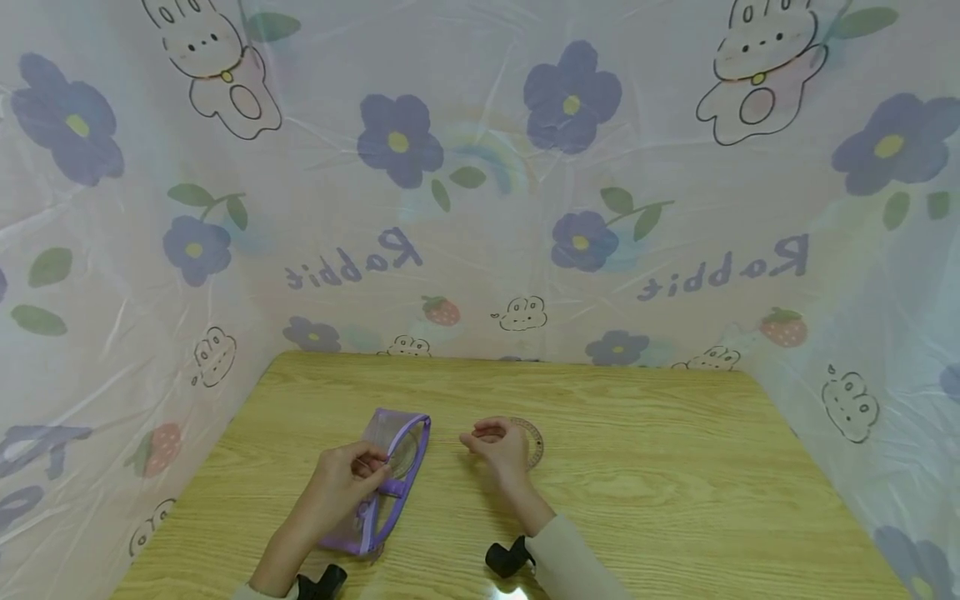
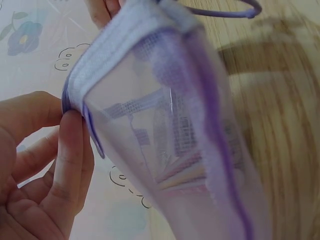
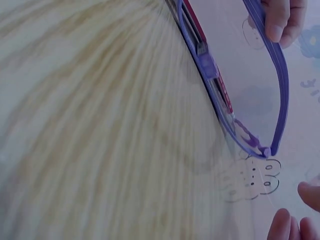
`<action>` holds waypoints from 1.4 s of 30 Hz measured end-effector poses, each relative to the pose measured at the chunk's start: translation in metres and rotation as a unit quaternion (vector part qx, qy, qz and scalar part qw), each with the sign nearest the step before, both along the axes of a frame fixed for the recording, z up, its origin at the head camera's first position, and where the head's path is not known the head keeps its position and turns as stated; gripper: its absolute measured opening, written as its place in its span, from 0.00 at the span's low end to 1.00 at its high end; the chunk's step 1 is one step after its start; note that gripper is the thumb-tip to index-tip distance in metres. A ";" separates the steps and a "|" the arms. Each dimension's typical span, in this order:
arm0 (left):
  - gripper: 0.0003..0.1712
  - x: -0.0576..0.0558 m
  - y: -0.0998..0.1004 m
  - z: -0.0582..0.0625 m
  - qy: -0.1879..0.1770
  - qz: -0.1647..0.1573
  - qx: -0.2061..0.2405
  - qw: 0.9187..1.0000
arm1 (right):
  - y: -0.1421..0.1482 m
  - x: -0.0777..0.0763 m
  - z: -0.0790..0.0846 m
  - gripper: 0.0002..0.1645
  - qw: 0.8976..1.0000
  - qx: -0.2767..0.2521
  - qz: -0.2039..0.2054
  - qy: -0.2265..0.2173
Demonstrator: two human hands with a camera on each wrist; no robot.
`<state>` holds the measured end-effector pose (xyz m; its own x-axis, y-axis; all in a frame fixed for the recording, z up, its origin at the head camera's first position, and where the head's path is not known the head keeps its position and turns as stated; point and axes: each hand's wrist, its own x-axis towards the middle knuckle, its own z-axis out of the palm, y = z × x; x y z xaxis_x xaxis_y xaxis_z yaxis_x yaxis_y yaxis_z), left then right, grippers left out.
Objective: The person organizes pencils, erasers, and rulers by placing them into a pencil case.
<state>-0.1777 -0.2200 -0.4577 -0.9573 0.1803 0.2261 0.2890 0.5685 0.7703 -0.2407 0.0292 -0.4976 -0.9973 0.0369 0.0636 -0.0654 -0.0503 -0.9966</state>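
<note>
A purple-edged, see-through mesh zip pouch (image 1: 381, 423) lies on the table, its mouth gaping. My left hand (image 1: 345, 477) pinches the pouch's rim between thumb and fingers; the left wrist view shows this hand (image 2: 55, 170) at the pale zip band. Through the mesh show a barcode label (image 2: 186, 134) and several striped slim items (image 2: 184, 172). Inside the opening, in the right wrist view, is a slim red item (image 3: 223, 92). To the right of the pouch my right hand (image 1: 501, 450) hovers with loosely bent fingers, holding nothing. Behind it a clear protractor (image 1: 537, 446) is partly hidden.
The wood-grain table (image 1: 660, 483) is enclosed at the back and sides by a sheet (image 1: 480, 208) printed with flowers and rabbits. Black camera mounts sit at both wrists, the right mount (image 1: 507, 557) close over the table.
</note>
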 end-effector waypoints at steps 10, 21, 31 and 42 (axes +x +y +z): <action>0.07 0.001 0.002 -0.001 -0.016 0.009 0.001 1.000 | 0.018 0.002 0.004 0.21 0.998 0.048 -0.048 0.009; 0.06 0.001 0.001 -0.002 0.001 0.003 -0.008 1.000 | 0.036 0.005 0.011 0.24 0.996 0.050 -0.073 -0.008; 0.05 0.000 0.004 -0.002 0.003 0.001 -0.002 1.000 | 0.051 0.008 0.011 0.21 0.989 0.101 -0.108 0.011; 0.05 0.000 0.005 -0.001 -0.008 -0.003 -0.003 1.000 | 0.064 0.015 0.007 0.23 0.976 0.164 -0.142 0.016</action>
